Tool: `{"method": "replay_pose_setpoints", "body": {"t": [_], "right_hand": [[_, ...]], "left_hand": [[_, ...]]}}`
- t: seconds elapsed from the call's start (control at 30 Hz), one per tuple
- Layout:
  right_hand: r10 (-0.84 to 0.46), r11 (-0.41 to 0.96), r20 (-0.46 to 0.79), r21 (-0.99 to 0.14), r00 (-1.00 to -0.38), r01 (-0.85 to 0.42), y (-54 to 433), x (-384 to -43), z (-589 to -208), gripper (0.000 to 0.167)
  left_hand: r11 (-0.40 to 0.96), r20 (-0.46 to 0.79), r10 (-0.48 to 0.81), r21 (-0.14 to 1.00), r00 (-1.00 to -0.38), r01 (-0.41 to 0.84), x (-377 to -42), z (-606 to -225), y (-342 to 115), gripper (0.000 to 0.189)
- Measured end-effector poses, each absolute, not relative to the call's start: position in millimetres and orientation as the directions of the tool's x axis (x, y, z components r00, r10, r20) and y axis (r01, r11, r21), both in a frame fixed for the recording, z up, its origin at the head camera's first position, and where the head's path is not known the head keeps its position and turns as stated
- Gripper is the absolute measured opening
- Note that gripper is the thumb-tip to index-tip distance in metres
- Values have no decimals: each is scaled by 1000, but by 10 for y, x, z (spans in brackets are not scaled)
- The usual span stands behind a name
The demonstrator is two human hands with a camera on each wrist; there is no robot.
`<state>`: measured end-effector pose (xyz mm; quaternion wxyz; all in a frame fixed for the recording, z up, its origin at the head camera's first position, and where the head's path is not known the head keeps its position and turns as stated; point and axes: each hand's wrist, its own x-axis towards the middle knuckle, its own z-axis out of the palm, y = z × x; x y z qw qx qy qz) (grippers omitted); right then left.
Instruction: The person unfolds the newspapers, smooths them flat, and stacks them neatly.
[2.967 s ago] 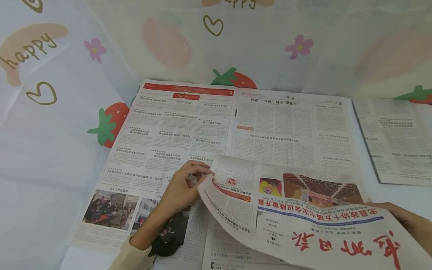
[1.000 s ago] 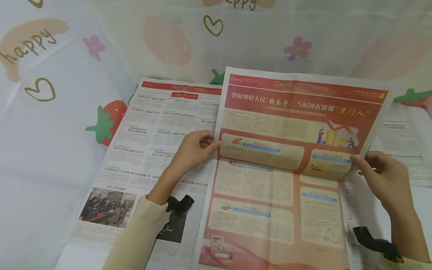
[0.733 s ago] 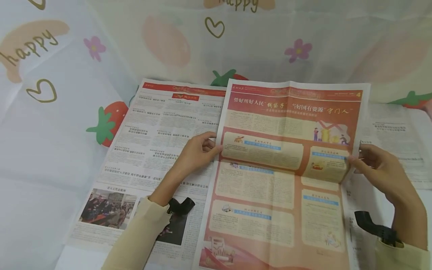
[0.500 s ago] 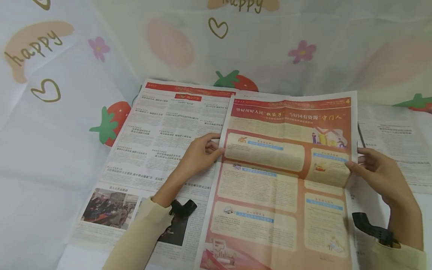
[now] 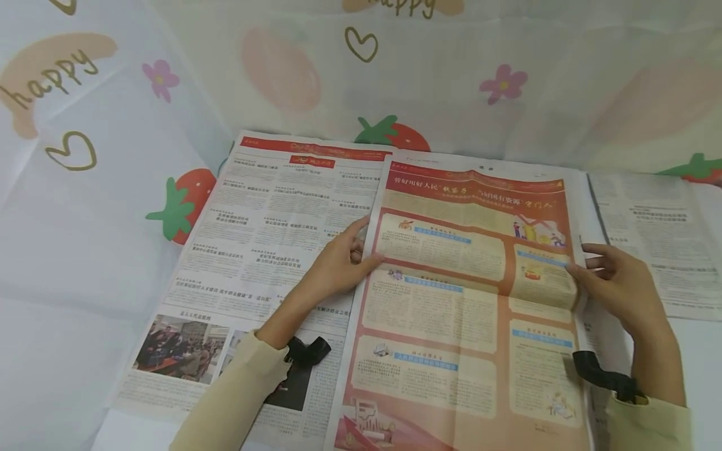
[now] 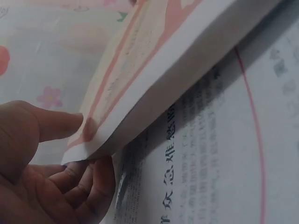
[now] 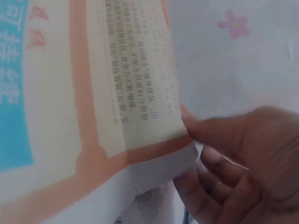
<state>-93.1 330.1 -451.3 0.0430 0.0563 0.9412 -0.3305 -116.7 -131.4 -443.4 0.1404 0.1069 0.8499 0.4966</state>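
A red and orange newspaper page (image 5: 445, 313) lies over the right half of an open newspaper (image 5: 271, 250) in the head view. My left hand (image 5: 344, 260) pinches its left edge, thumb on top and fingers curled beneath, as the left wrist view shows with the hand (image 6: 60, 163) at the raised white margin. My right hand (image 5: 617, 282) pinches the opposite edge between thumb and fingers; in the right wrist view this hand (image 7: 238, 158) holds the page's margin. A crease runs across the sheet between both hands, and the page is lifted there.
Another grey printed newspaper (image 5: 665, 244) lies to the right on the white table. Behind stands a white cloth backdrop (image 5: 440, 81) with strawberries, flowers and hearts. A black wrist mount (image 5: 309, 352) sits on the left arm, another black mount (image 5: 606, 376) on the right.
The newspaper sheet, first held front page up, has been turned to its red page. Its top edge has come down onto the open newspaper, and my right hand has moved slightly left with it.
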Motion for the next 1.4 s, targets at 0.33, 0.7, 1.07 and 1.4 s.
{"method": "replay_pose_setpoints", "body": {"t": [0.33, 0.7, 1.07, 1.4], "right_hand": [[0, 726, -234, -668, -972, 161, 3277, -945, -4483, 97], [215, 634, -133, -735, -968, 242, 3179, -946, -4549, 75], [191, 712, -124, -665, -974, 225, 3016, -982, -4547, 84], [32, 714, 121, -697, -992, -62, 2444, -933, -4429, 47]], "left_hand": [[489, -140, 244, 872, -960, -3, -1168, -4440, -1291, 78], [346, -285, 347, 924, -894, -161, -1204, -4474, -1373, 53], [364, -251, 247, 919, -936, -150, -1180, -4467, -1354, 56], [260, -329, 338, 933, -882, -249, -1235, -4478, -1445, 40]]}}
